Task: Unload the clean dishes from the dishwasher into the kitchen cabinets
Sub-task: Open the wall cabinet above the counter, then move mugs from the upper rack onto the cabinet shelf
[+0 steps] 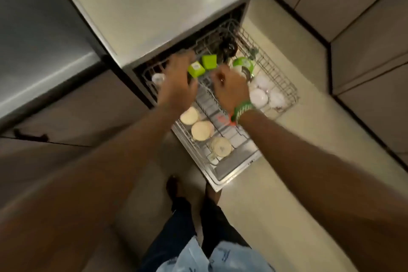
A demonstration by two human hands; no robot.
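The rack (284, 86) is pulled out of the dishwasher (154, 6) over its open door, and it looks close to full, so I judge the unloading barely begun. Two green cups (196, 69) sit near the back, a green-rimmed bowl (242, 63) beside them, white bowls (258, 97) along the far side and three pale cups (201, 130) in the near row, all upside down. My left hand (176, 86) reaches in at the nearer green cup; blur and the back of the hand hide its fingers, so I cannot tell whether they hold it. My right hand (230, 88), with a green band (241, 111) at the wrist, hovers just beside the green-rimmed bowl, fingers curled downward, and I cannot tell if they have anything. Nothing is lifted clear yet. The cabinets (364, 17) stand shut across the floor (287, 183), so every piece has still to be carried there.
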